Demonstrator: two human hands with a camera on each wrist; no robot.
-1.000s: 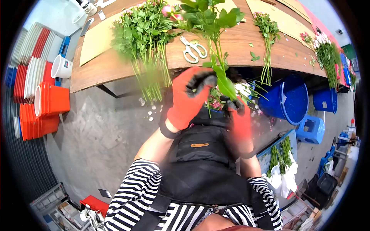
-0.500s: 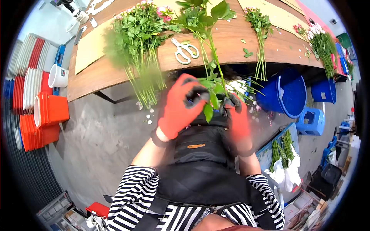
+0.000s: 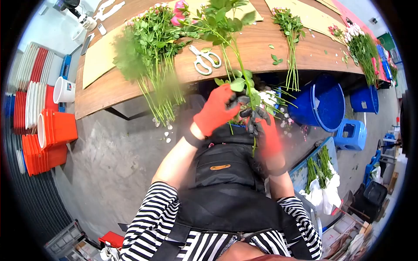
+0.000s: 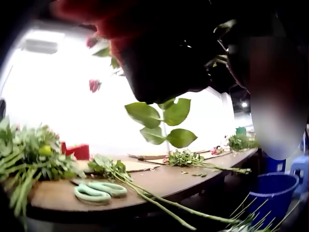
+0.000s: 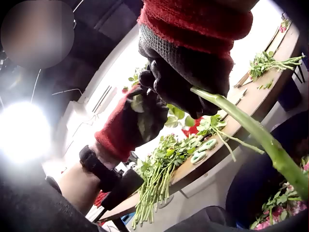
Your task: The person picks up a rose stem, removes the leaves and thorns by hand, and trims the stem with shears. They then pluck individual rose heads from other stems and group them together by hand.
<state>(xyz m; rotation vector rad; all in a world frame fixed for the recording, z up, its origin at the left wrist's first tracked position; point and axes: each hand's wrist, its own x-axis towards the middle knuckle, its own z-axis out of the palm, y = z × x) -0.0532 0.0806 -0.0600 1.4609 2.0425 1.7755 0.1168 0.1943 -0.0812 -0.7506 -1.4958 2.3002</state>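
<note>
In the head view, both hands wear red gloves with dark palms, close together over the lap. The right hand (image 3: pixel 266 130) grips a leafy stem (image 3: pixel 238 54); in the right wrist view the thick lower stem (image 5: pixel 260 135) comes out of that hand's curled fingers (image 5: pixel 183 87). The left hand (image 3: pixel 216 108) pinches at leaves on the same stem, just left of the right hand. Pink blooms (image 3: pixel 178 13) show near the stem's top. Green-handled scissors (image 3: pixel 205 60) lie on the table beyond the hands, beside a large bunch of roses (image 3: pixel 154 43).
The wooden table (image 3: pixel 257 56) carries a small rose bunch (image 3: pixel 287 26) and cardboard sheets (image 3: pixel 98 61). Blue buckets (image 3: pixel 322 104) and a blue stool (image 3: pixel 350 135) are at the right, orange crates (image 3: pixel 56 130) at the left. Cut stems and flowers lie below the table edge.
The left hand has moved down and in toward the right hand. The stem has shifted and leans left, its lower end now showing below the right hand. The view has shifted slightly.
</note>
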